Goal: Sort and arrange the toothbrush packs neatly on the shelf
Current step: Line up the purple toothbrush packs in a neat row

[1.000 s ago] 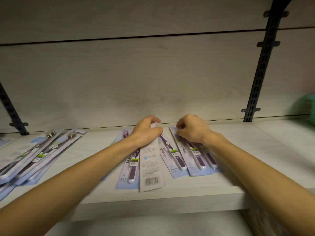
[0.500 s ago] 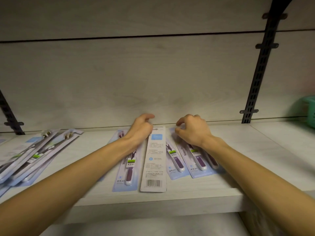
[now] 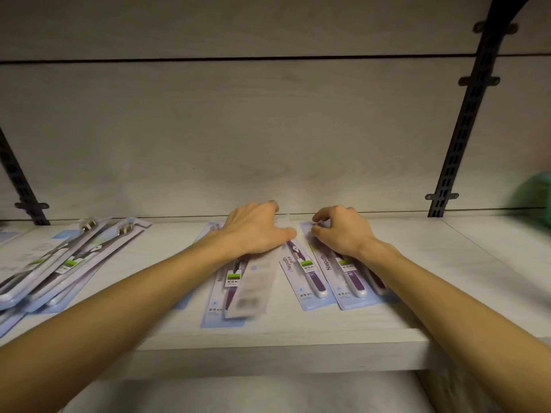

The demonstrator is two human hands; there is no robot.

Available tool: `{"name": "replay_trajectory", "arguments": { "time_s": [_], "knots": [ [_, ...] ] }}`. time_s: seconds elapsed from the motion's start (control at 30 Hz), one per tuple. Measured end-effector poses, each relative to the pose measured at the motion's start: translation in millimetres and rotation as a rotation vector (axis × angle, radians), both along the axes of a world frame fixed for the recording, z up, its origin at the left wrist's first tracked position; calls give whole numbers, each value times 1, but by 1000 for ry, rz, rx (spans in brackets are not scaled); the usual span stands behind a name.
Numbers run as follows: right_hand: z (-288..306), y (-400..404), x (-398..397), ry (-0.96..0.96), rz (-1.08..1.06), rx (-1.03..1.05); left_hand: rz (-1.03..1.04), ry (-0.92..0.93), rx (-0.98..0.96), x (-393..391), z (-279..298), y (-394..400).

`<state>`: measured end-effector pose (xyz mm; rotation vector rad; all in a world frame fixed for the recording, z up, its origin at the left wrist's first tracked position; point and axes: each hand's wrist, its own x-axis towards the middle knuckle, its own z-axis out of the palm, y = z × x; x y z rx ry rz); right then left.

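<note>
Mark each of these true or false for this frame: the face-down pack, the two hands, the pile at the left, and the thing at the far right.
1. The left hand rests on a face-down pack showing its barcode side. True.
2. The right hand is lifted clear above the shelf. False: it is down on the purple toothbrush packs, fingers curled at their top edge.
3. The packs at the far left lie in a straight, squared row. False: they lie slanted and overlapping.
4. A green object shows at the right edge. True.
5. The face-down pack overlaps a face-up pack. True.
</note>
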<state>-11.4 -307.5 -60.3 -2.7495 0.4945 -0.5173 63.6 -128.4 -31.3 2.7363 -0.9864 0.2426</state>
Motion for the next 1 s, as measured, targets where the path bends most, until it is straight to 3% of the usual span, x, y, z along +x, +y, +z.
{"name": "replay_trajectory", "arguments": {
  "time_s": [0.23,0.33,0.43,0.53,0.7,0.9,1.0],
  "knots": [
    [-2,0,2,-2,32,25,3,199,-325,20,-1,7],
    [-1,1,3,-5,36,56,-2,184,-222,24,-9,10],
    [0,1,4,-4,32,118,-97,57,-114,23,-18,9],
    [1,2,4,4,33,179,-145,-43,-81,18,-22,6],
    [4,-3,2,39,79,189,-150,-9,-119,10,-24,-4],
    [9,-15,4,98,157,329,-144,-137,48,11,-29,-14],
    [5,-17,3,74,186,277,-134,-157,54,13,-30,-20]
  ]
}}
